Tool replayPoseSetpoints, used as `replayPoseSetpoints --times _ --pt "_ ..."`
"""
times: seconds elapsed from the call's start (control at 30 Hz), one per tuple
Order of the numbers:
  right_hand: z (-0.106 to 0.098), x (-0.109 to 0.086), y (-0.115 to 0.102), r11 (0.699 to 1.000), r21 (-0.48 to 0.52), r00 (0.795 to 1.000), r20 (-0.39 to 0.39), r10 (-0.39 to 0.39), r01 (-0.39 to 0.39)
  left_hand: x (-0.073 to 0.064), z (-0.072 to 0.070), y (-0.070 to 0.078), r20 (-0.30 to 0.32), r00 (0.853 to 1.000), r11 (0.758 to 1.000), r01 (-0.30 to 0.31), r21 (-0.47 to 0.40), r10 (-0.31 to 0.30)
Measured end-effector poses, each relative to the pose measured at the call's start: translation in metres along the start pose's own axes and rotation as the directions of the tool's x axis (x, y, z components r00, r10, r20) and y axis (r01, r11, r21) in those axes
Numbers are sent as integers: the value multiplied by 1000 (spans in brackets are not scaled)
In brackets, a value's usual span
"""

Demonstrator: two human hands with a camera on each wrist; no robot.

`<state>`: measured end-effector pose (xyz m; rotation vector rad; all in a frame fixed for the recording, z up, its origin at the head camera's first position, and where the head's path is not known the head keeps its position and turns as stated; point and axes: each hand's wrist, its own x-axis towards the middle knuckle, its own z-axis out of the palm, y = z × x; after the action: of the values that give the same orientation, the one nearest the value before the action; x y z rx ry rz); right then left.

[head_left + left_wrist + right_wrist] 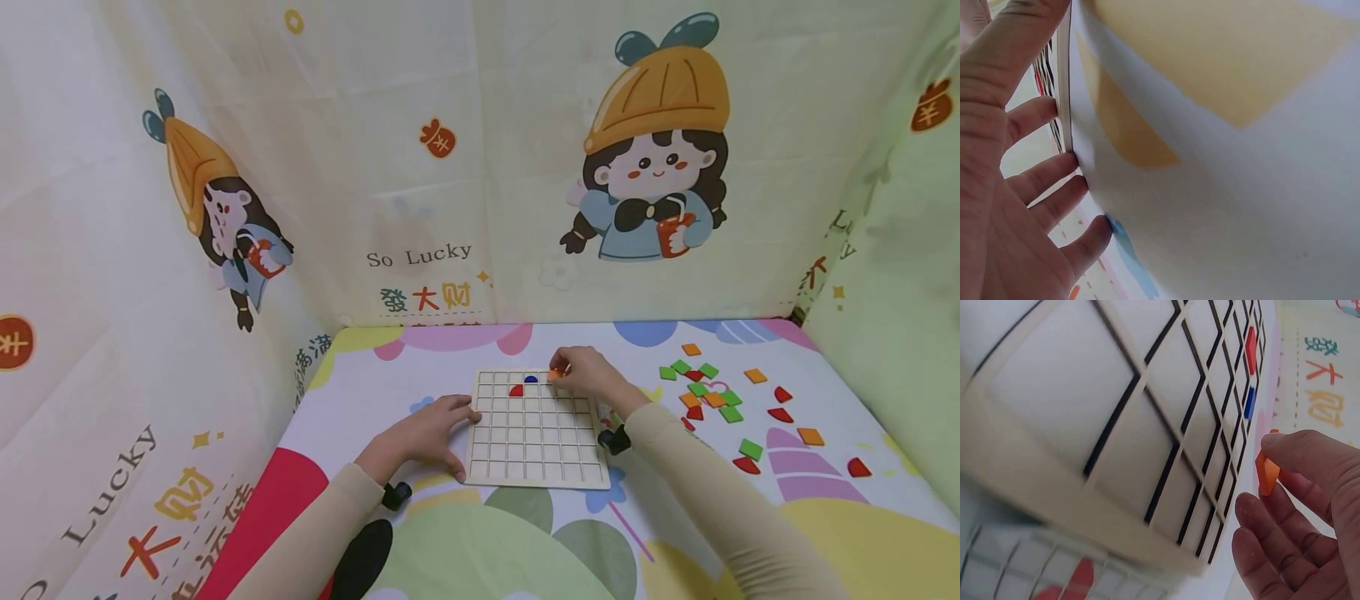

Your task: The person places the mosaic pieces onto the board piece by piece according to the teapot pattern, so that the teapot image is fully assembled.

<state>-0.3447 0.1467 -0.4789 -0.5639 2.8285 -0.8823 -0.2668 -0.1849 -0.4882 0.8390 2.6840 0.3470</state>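
Observation:
A light wooden grid board (pixel 536 460) lies on the patterned table in front of me. My left hand (pixel 429 433) rests at the board's left edge, its spread fingers touching the rim. Over the far rows, my right hand (pixel 592 373) pinches an orange square tile (pixel 1267 469) between thumb and fingers. In the grid sit a blue half-round piece (pixel 531 379), in the far row, and a red quarter-round piece (pixel 517 390) one row nearer. The orange tile overlaps the far row just right of the blue piece in the head view.
Loose green tiles (pixel 751 450), orange tiles (pixel 810 436) and red pieces (pixel 859 467) lie scattered on the right of the table. Printed cloth walls (pixel 525 287) rise behind the table and at both sides. A black strap mount (pixel 615 439) sits at my right wrist.

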Motion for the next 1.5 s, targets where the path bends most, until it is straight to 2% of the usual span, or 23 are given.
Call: replayPoseSetpoints --times 0.43,0.63,0.9,1.33,1.5 --pt "19 8 -20 999 42 999 39 4 -5 -2 -1 0 -5 1000 1000 0 -5 0" --pt "24 10 -25 998 42 999 23 -45 44 -1 -2 1 -1 1000 1000 -2 -3 2" --pt "28 12 -31 999 32 999 22 -44 43 -2 -2 0 0 1000 1000 -1 0 1" --pt "29 10 -27 998 -22 998 -22 -53 53 2 -1 1 6 1000 1000 -8 -4 8" --pt "30 8 -27 1000 0 1000 -3 -31 31 3 0 -1 16 1000 1000 5 1 -5"
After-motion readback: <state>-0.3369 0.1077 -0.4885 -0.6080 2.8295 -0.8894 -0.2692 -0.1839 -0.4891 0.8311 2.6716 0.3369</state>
